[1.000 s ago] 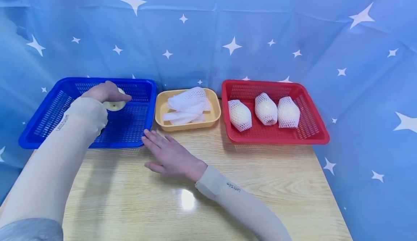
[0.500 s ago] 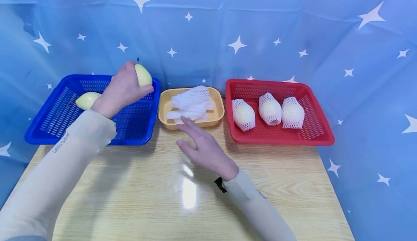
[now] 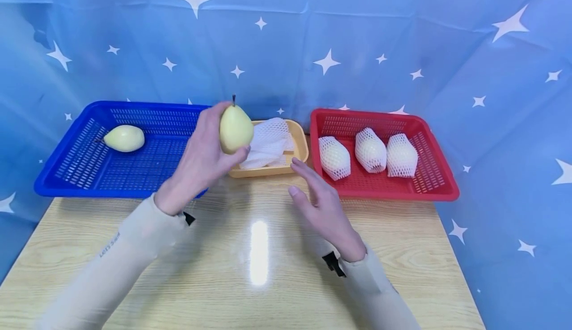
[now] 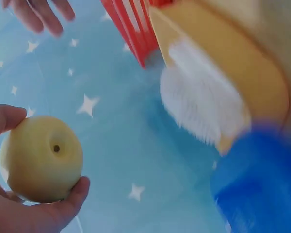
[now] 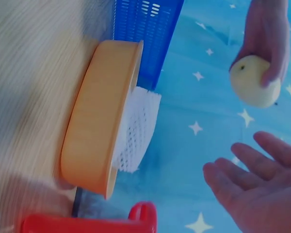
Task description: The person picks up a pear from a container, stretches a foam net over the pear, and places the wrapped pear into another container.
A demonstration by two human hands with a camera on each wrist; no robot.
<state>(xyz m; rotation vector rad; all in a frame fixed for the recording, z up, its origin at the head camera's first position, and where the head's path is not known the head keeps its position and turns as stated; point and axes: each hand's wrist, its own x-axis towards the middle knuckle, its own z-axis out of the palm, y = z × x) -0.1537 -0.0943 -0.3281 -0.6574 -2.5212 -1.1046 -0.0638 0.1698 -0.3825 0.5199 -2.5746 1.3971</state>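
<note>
A pale yellow-green pear (image 3: 236, 128), stem up, is gripped in my left hand (image 3: 199, 151) in front of the yellow tray (image 3: 261, 171). In the left wrist view, thumb and fingers curl round the pear (image 4: 42, 160). White foam net sleeves (image 3: 268, 144) lie in the tray, partly hidden by the pear and hand. My right hand (image 3: 328, 211) holds nothing, its fingers extended in front of the gap between the tray and the red basket (image 3: 384, 191). A second pear (image 3: 125, 138) lies on its side in the blue basket (image 3: 120, 193).
Three pears in white nets (image 3: 371, 150) lie in the red basket at the right. The three containers stand in a row along the back of the wooden table (image 3: 214, 280). A blue star-patterned curtain (image 3: 286, 47) hangs behind.
My left hand has lifted a pear out of the blue basket and carried it right toward the tray. My right hand has moved from the blue basket's corner rightward, toward the red basket.
</note>
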